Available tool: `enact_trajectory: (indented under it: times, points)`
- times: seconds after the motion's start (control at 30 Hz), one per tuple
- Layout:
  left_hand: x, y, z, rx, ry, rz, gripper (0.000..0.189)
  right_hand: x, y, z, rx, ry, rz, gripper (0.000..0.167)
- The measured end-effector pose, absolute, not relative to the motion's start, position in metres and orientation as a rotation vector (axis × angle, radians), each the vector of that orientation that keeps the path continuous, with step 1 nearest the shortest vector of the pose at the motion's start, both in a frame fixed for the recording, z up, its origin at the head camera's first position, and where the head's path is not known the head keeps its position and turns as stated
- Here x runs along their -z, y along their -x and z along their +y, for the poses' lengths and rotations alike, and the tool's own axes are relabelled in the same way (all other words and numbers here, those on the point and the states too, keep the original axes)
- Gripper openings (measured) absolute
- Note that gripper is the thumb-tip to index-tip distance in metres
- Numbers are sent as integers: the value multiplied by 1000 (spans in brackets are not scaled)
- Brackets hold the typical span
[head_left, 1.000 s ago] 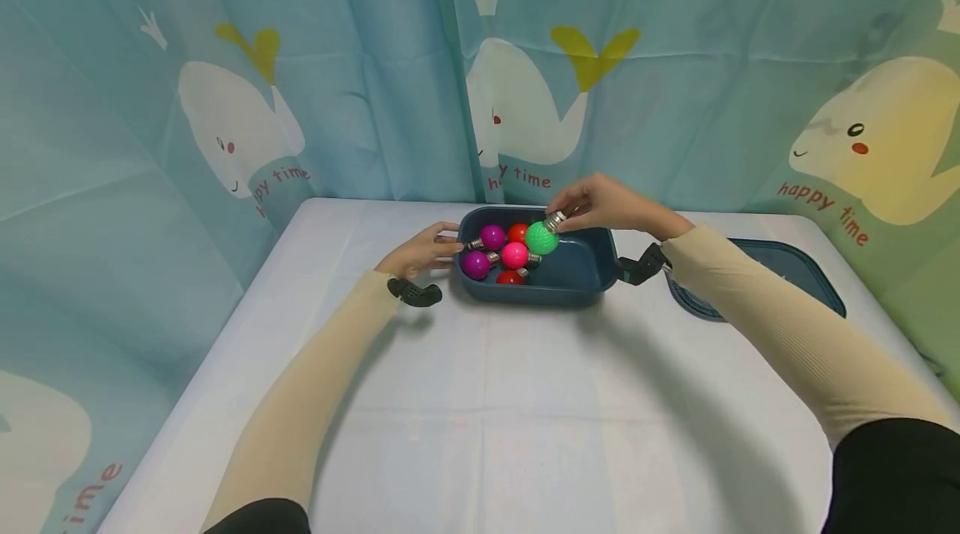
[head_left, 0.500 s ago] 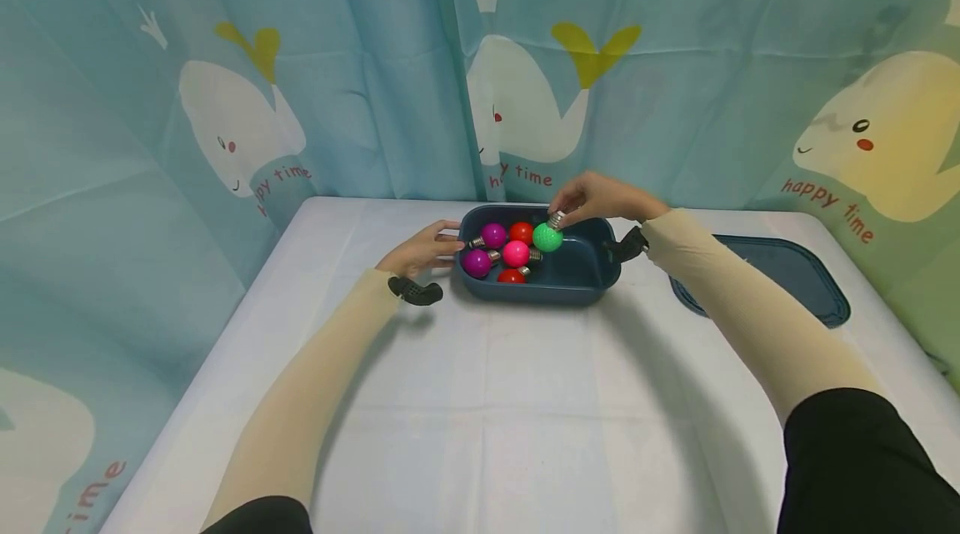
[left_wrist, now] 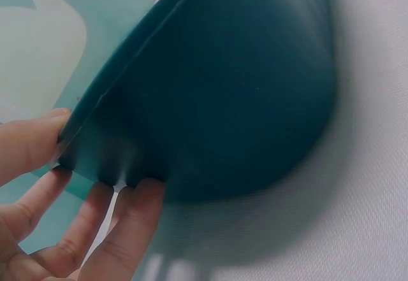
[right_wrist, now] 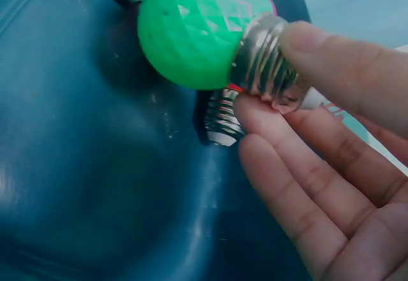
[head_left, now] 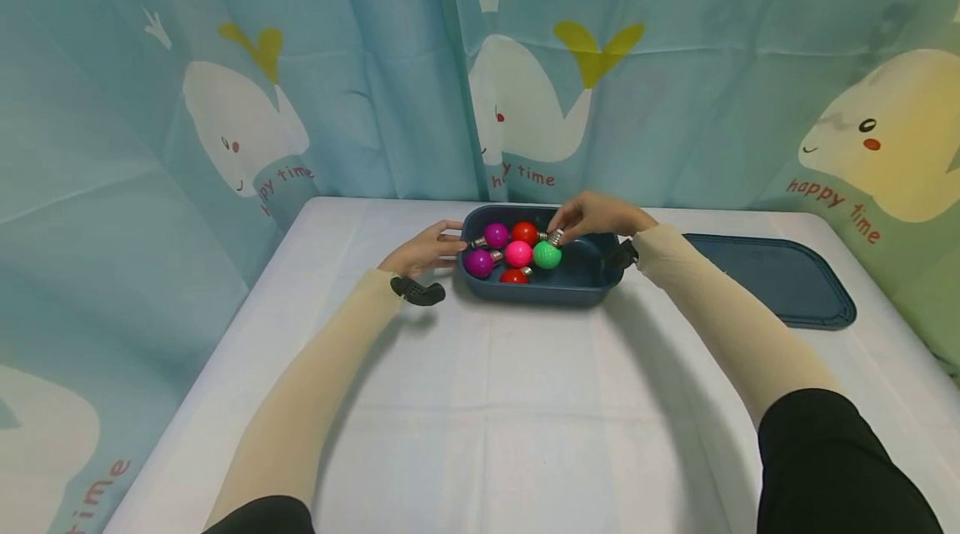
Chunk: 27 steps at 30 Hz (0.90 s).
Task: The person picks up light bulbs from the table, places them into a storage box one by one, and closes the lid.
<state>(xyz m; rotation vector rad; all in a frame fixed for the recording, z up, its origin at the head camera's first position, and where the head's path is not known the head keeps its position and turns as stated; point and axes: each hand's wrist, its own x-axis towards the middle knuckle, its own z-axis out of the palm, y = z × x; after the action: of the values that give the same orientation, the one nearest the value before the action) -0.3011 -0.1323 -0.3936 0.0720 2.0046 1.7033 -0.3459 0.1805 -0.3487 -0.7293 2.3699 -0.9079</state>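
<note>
Near the back of the table stands a dark blue plastic box [head_left: 536, 292] with several coloured light bulbs in its left half. My right hand [head_left: 600, 214] pinches the metal screw base of a green light bulb [head_left: 547, 256] between thumb and fingers, low inside the box. In the right wrist view the textured green globe [right_wrist: 197, 29] lies close to other bulb bases. At the box's left end my left hand [head_left: 424, 250] holds the wall. The left wrist view shows its thumb [left_wrist: 32, 144] at the rim and its fingertips against the outer side.
Two purple bulbs [head_left: 479, 262], a pink bulb [head_left: 517, 254] and red bulbs [head_left: 524, 232] lie beside the green one. A dark blue lid [head_left: 787, 284] lies on the white table [head_left: 525, 417] at right, partly behind the right forearm. A whale-print curtain [head_left: 390, 101] closes off the back.
My right hand has lowered the green bulb into the box, beside the pink one. More of the lid shows as the right forearm moved left. The left hand stays at the box.
</note>
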Motion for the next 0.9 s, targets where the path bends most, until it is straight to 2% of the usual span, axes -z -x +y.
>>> enact_trajectory:
  times: [0.9]
  points:
    - [395, 299, -135, -1698, -123, 1996, 53, 381, 353, 176, 904, 723, 2226, 33]
